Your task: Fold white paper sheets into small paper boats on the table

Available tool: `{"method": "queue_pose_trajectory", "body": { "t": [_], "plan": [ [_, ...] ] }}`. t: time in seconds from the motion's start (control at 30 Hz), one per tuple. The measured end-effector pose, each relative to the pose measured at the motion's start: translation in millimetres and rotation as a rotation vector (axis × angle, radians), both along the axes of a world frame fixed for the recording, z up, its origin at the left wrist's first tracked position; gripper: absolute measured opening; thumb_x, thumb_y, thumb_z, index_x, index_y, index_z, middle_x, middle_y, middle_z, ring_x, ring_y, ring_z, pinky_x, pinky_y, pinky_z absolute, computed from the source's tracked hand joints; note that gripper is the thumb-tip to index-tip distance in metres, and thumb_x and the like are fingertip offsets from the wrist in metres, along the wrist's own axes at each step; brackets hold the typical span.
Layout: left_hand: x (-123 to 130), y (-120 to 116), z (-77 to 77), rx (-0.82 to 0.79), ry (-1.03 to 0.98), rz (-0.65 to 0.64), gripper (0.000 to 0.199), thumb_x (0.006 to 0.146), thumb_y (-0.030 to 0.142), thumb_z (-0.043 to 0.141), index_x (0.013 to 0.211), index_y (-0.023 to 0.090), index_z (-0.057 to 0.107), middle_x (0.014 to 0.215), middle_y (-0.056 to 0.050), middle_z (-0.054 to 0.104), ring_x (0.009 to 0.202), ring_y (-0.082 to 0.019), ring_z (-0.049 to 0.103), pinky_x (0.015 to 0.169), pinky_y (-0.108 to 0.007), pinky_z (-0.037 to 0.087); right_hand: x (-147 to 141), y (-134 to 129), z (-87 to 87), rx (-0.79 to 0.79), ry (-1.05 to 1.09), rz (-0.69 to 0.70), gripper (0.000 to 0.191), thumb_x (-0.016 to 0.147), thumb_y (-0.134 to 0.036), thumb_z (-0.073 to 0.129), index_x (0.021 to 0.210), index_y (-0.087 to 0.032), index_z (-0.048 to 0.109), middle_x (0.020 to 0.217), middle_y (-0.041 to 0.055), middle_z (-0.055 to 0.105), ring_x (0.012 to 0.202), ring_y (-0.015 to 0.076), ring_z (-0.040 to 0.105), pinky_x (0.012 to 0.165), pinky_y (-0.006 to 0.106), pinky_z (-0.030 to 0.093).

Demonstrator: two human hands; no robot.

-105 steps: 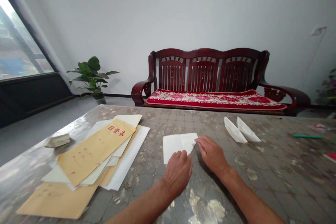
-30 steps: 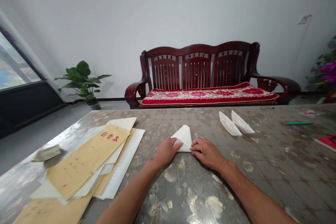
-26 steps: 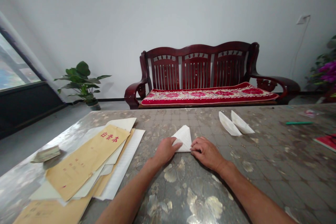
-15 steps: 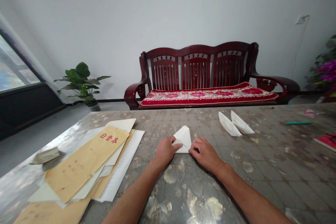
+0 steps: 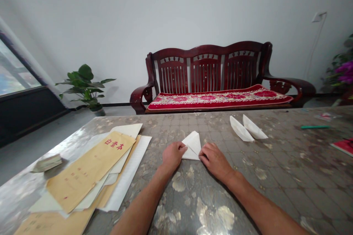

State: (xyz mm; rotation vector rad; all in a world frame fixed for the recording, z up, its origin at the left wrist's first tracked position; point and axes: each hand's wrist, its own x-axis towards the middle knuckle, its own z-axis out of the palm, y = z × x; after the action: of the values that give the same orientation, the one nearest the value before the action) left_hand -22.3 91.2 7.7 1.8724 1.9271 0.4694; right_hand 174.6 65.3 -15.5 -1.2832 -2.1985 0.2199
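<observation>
A folded sheet of white paper (image 5: 192, 144) lies on the patterned table in front of me, its top narrowing to a blunt point and a crease running slantwise across it. My left hand (image 5: 174, 153) pinches its left edge between thumb and fingers. At the lower right corner, the curled fingers of my right hand (image 5: 213, 157) grip the same paper. Two folded white paper boats (image 5: 241, 129) rest side by side, farther back and to the right of my hands.
On the left lie brown-covered notebooks (image 5: 89, 170) with loose sheets, beside a small worn block (image 5: 47, 163). To the right are a green pen (image 5: 315, 127) and a red booklet (image 5: 344, 146). A wooden bench (image 5: 205, 69) stands behind the table (image 5: 264, 191).
My left thumb has drawn back from the paper's middle toward its left edge. The right hand stays at the lower right corner. The view has shifted very slightly.
</observation>
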Motion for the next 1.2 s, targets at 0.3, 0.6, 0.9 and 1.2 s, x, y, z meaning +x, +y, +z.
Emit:
{"method": "queue_pose_trajectory", "body": {
  "t": [0.3,0.6,0.9,1.2],
  "plan": [
    [3.9,-2.1,-1.7,0.029,0.016,0.064,0.015,0.085,0.036,0.061,0.087,0.024,0.071,0.086,-0.001,0.075,0.081,-0.017,0.067,0.059,-0.024,0.032,0.6,0.5,-3.8,0.037,-0.027,0.07,0.019,0.091,-0.013,0.055,0.095,-0.022,0.071,0.097,0.0044,0.067,0.093,0.0192,0.056,0.084,0.032,0.045],
    [5.2,-5.7,-4.6,0.062,0.015,0.116,0.012,0.083,0.033,0.065,0.091,0.025,0.066,0.083,0.002,0.073,0.08,-0.015,0.065,0.061,-0.024,0.032,-1.7,-4.0,-2.0,0.047,-0.118,0.063,0.021,0.095,-0.016,0.049,0.097,-0.02,0.07,0.098,0.0052,0.067,0.094,0.0201,0.054,0.086,0.033,0.044],
    [6.5,-7.9,-4.7,0.084,0.034,0.101,0.009,0.084,0.031,0.065,0.085,0.023,0.062,0.079,0.003,0.07,0.077,-0.014,0.063,0.061,-0.024,0.031,-2.6,-5.9,-0.2,0.061,-0.149,0.066,0.023,0.096,-0.016,0.046,0.097,-0.02,0.069,0.097,0.0058,0.067,0.095,0.0205,0.054,0.086,0.033,0.044],
    [8.1,-5.1,-4.2,0.07,0.061,0.077,0.008,0.086,0.03,0.063,0.088,0.023,0.062,0.085,0.001,0.071,0.084,-0.015,0.063,0.065,-0.024,0.033,-2.7,-7.5,1.0,0.081,-0.169,0.066,0.022,0.096,-0.016,0.047,0.099,-0.021,0.069,0.097,0.0066,0.068,0.095,0.0212,0.054,0.084,0.033,0.043]
  ]
}}
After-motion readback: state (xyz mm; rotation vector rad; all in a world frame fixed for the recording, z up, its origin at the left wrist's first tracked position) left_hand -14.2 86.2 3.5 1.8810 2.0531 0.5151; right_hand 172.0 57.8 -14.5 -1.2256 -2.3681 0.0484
